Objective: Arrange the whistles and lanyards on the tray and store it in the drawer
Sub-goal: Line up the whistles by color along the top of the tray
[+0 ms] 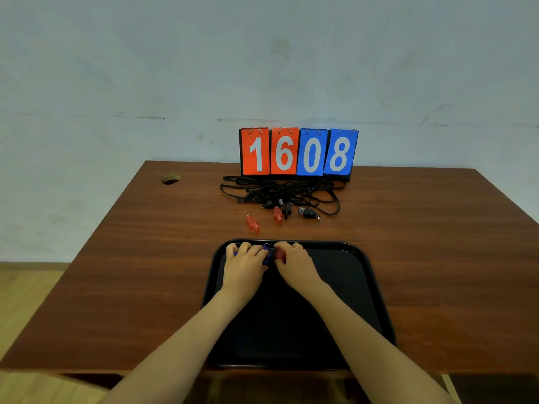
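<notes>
A black tray [350, 287] lies on the wooden table [423, 258] in the lower middle of the frame, its long axis running from the near table edge up toward the wall. Both hands work side by side at the tray's far rim. The left hand [243, 265] is curled palm down over a blue whistle [266, 256], fingers closed around it; the whistle's long axis runs up and down the frame, its metal ring pointing toward the far rim. A second ring peeks out by the left fingertips at the rim, but what it belongs to is hidden. The right hand [294, 263] pinches a red whistle [280, 254] between thumb and fingers, just beside the blue one; its direction cannot be told under the fingers. Above the tray, on bare table, lie two more red whistles: one [252, 223] left of centre, long axis nearly up and down the frame with its ring at the upper end, and another [278, 214] near the cords, likewise upright in the frame. A black whistle [307, 212] to the right lies roughly across the frame, its ring at the lower right. Behind them sprawls a tangle of black lanyards [280, 192], touching the foot of a flip scoreboard [299, 151] reading 16 08 against the wall.
</notes>
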A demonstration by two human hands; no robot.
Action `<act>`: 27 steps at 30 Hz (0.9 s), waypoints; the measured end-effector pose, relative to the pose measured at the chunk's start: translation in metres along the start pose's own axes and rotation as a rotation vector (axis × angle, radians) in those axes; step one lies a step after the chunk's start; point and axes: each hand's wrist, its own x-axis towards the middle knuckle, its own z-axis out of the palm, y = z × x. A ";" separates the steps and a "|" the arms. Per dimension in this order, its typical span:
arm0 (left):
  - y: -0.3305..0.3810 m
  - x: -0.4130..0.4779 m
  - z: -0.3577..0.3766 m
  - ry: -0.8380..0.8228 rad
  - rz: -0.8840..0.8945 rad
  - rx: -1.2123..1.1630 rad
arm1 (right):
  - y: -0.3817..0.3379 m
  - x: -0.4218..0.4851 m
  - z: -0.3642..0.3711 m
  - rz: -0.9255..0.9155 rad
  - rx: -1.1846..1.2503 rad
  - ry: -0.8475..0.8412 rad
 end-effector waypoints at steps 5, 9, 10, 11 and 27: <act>0.000 0.000 -0.004 -0.044 0.026 0.001 | -0.002 0.000 0.000 0.015 -0.002 0.003; 0.000 0.001 -0.004 -0.064 0.028 0.003 | 0.000 -0.001 -0.002 0.007 -0.048 0.006; 0.001 0.001 -0.004 -0.063 0.019 0.014 | 0.001 -0.001 -0.003 0.005 -0.058 0.010; 0.001 0.001 -0.004 -0.055 0.013 0.030 | 0.002 -0.001 -0.004 0.004 -0.061 0.016; -0.002 0.001 -0.012 -0.124 0.079 -0.053 | 0.006 -0.007 -0.008 0.004 -0.003 0.023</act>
